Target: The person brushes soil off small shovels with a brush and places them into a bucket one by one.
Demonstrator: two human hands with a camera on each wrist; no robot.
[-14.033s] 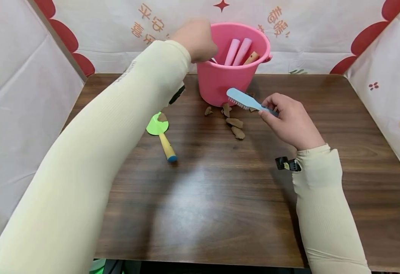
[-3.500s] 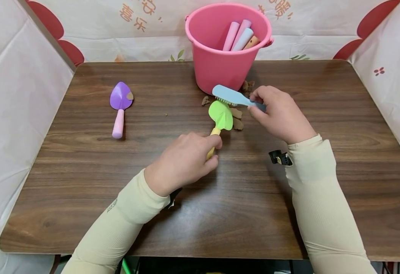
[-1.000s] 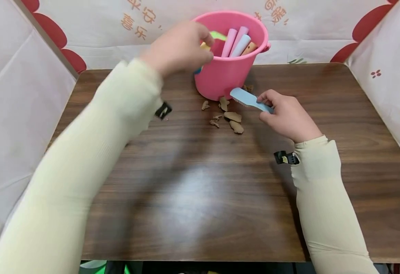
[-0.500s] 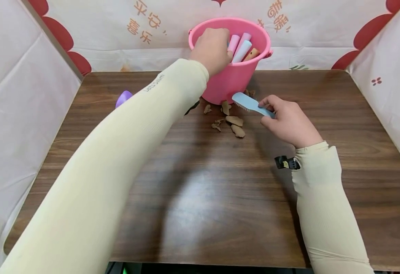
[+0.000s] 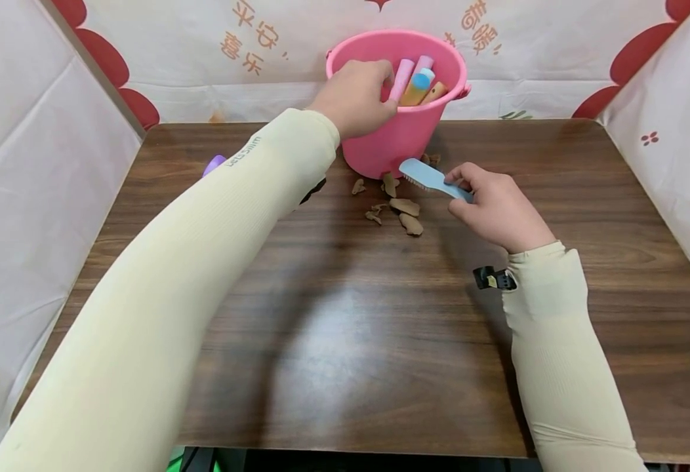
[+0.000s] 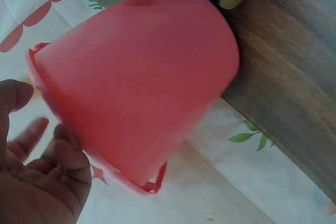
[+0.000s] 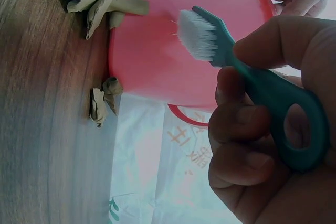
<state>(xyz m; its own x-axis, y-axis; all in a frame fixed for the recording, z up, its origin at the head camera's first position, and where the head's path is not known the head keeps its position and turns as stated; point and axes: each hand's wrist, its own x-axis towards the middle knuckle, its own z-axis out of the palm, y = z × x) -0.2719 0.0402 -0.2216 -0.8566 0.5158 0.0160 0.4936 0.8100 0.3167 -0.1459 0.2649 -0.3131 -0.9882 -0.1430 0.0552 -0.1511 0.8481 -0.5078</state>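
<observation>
My left hand [image 5: 357,98] is over the near rim of a pink bucket [image 5: 380,147], fingers loosely bent around nothing, as the left wrist view also shows. Beside it a trowel's yellow handle with a blue end [image 5: 419,88] sticks up from the bucket, among pink, light blue and wooden handles; the trowel's blade is hidden inside. My right hand [image 5: 495,203] grips a light blue brush [image 5: 424,173] by its handle, thumb on top. The brush's white bristles [image 7: 195,35] face down, just above the table near brown curled pieces [image 5: 405,208] at the bucket's foot.
A purple trowel [image 5: 214,164] lies at the table's left, mostly hidden behind my left arm. Smaller brown scraps [image 5: 373,215] are scattered in front of the bucket. A white printed cloth [image 5: 286,39] closes off the back and sides of the wooden table [image 5: 345,367].
My left hand carried the green trowel from near the brush into the bucket and let it go, handle up. Small brown scraps now lie before the bucket. The right hand keeps holding the brush.
</observation>
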